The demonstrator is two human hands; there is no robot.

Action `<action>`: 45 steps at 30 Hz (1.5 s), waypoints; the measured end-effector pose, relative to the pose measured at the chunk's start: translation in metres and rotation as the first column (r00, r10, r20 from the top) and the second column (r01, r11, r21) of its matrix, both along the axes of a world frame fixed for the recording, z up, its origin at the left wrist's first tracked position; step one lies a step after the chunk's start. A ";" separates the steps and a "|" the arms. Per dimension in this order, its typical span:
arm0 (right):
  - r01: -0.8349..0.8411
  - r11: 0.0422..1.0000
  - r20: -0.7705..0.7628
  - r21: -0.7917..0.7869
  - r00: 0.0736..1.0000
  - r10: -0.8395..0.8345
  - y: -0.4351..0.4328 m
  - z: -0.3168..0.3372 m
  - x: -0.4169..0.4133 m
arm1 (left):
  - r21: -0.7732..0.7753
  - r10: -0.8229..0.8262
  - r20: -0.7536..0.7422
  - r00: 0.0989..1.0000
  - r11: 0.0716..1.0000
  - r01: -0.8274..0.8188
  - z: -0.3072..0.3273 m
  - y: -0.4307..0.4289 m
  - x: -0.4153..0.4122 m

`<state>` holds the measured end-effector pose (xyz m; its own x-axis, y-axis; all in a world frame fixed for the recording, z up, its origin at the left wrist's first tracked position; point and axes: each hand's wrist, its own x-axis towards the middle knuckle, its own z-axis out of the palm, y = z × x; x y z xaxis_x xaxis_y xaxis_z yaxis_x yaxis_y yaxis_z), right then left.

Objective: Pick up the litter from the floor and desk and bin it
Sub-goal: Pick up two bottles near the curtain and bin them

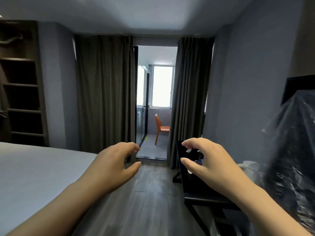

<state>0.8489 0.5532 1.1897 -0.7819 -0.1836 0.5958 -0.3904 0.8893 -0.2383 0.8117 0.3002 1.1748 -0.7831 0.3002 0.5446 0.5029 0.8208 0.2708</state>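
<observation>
Both my hands are raised in front of me, each with loosely curled fingers and nothing in them. My left hand hovers over the wooden floor beside the bed. My right hand is above the black desk at the right. Past its fingers, small litter lies on the desk: white scraps and something bluish, partly hidden by the hand. A large dark plastic bag fills the right edge, blurred. Pale crumpled stuff lies next to it on the desk.
A bed with a grey sheet takes the left side. Dark shelves stand at the far left. Dark curtains frame an opening to a balcony with an orange chair. A strip of floor runs between bed and desk.
</observation>
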 end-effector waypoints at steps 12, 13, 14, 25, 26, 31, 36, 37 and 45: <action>-0.130 0.991 0.030 0.001 0.991 0.130 0.025 -0.012 -0.271 | -0.006 0.140 -0.002 0.990 0.990 -0.140 -0.007 0.025 -0.233; -0.145 0.989 0.035 0.014 0.989 0.144 0.026 -0.012 -0.292 | -0.001 0.158 -0.003 0.988 0.988 -0.158 -0.007 0.025 -0.251; -0.156 0.987 0.042 0.023 0.987 0.155 0.026 -0.012 -0.313 | 0.004 0.172 0.001 0.985 0.985 -0.172 -0.009 0.024 -0.267; -0.225 0.974 0.066 -0.016 0.972 0.226 -0.022 -0.028 -0.530 | 0.034 0.217 0.044 0.975 0.975 -0.218 -0.034 -0.021 -0.472; -0.224 0.974 0.065 -0.030 0.972 0.226 -0.030 -0.029 -0.551 | 0.040 0.211 0.043 0.977 0.976 -0.213 -0.035 -0.029 -0.493; -0.204 0.977 0.096 -0.064 0.973 0.210 -0.073 -0.028 -0.651 | 0.030 0.211 0.052 0.976 0.977 -0.212 -0.030 -0.070 -0.596; -0.213 0.973 0.129 -0.090 0.966 0.224 -0.100 -0.038 -0.742 | 0.048 0.205 0.112 0.972 0.976 -0.211 -0.042 -0.090 -0.682; -0.213 0.973 0.137 -0.091 0.965 0.224 -0.103 -0.040 -0.761 | 0.041 0.203 0.124 0.971 0.977 -0.209 -0.045 -0.092 -0.699; -0.252 0.961 0.157 -0.110 0.951 0.267 -0.099 -0.068 -0.916 | 0.035 0.239 0.136 0.962 0.969 -0.245 -0.063 -0.086 -0.845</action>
